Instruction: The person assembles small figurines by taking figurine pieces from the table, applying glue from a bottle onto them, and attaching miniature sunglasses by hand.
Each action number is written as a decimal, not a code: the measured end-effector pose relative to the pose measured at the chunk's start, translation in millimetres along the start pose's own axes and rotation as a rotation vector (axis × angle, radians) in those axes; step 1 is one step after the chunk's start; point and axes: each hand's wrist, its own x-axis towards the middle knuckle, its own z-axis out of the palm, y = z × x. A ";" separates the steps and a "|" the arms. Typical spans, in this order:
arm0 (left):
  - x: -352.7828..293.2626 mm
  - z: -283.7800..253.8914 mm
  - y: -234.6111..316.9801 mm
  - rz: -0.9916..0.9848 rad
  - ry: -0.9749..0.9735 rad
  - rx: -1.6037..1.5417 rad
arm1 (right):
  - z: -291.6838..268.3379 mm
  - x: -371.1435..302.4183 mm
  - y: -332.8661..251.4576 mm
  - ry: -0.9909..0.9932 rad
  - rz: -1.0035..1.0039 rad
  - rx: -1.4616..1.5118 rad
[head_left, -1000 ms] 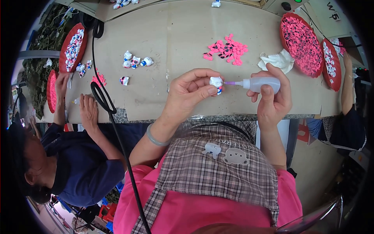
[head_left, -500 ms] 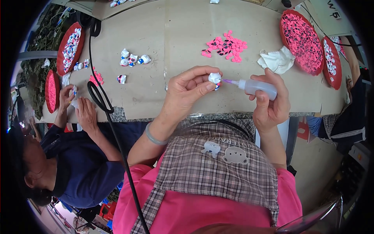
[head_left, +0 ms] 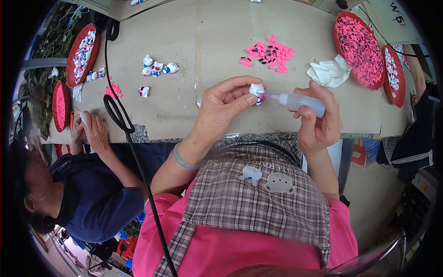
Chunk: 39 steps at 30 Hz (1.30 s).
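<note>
Between the thumb and fingers of my left hand [head_left: 226, 101] is a small white cat figurine [head_left: 256, 89] with blue and pink on its lower part. My right hand [head_left: 320, 120] is wrapped round a translucent squeeze bottle [head_left: 304, 104], held tilted on its side. Its thin purple nozzle points left, and the tip meets or nearly meets the figurine below the head. Beyond my hands lies a scattered heap of small pink pieces [head_left: 274, 53], some with dark faces. Several similar figurines [head_left: 157, 68] stand to the left, and a single figurine [head_left: 144, 92] lies nearer.
On the right are a red tray [head_left: 339, 25] of pink pieces, a second red tray [head_left: 399, 99] of white pieces and a crumpled white cloth [head_left: 328, 73]. A black cable [head_left: 134, 157] hangs down left of me. Beyond it a co-worker's hand [head_left: 97, 134] works beside more red trays [head_left: 69, 76].
The figurine has turned slightly, and the bottle has shifted left, bringing its nozzle tip lower and further across the figurine. At left, the co-worker's hands have moved closer together.
</note>
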 end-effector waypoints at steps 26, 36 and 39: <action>3.2 1.0 -1.7 -0.026 -0.008 -0.024 | 3.0 2.6 6.5 -0.004 -0.003 0.018; 2.6 -0.4 -3.8 -0.019 -0.012 -0.018 | 4.8 0.1 9.0 0.018 0.008 0.046; 2.7 -1.7 -4.8 -0.031 -0.014 -0.022 | 4.5 0.5 7.8 0.006 0.015 0.033</action>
